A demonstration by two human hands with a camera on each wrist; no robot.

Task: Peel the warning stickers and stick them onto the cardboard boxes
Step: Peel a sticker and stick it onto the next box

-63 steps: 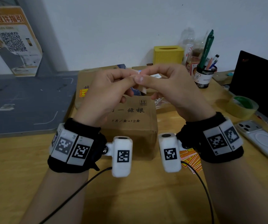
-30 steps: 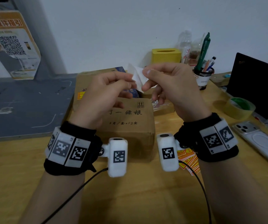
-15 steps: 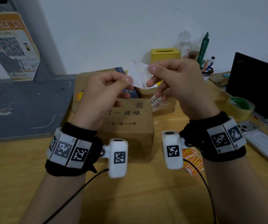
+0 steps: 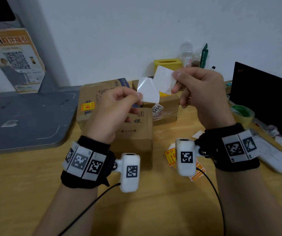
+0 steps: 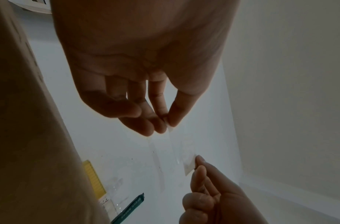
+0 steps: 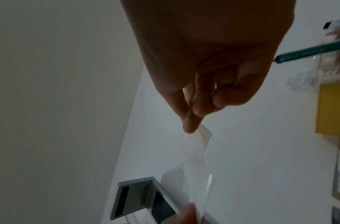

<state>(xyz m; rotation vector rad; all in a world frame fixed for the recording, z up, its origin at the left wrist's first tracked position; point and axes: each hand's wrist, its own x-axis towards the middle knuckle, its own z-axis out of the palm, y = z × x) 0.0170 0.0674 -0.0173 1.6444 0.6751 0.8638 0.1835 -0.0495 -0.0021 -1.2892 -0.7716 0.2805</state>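
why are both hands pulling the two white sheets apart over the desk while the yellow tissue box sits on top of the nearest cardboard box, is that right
Not quite. In the head view the yellow tissue box sits on the desk by the wall, behind the cardboard boxes. The left hand and right hand are indeed pulling the white sheets apart.

A wooden desk [image 4: 26, 193] carries a grey metal plate [image 4: 22, 120] at its far left. A printed QR-code poster [image 4: 14, 60] leans against the white wall behind the plate. A yellow tissue box [image 4: 168, 63] stands at the wall, with a clear plastic bottle [image 4: 186, 53] and a green pen [image 4: 204, 56] just beside it. A roll of clear tape [image 4: 243, 114] lies near a black laptop screen [image 4: 264, 96]. A white phone [image 4: 273, 159] lies at the right edge.
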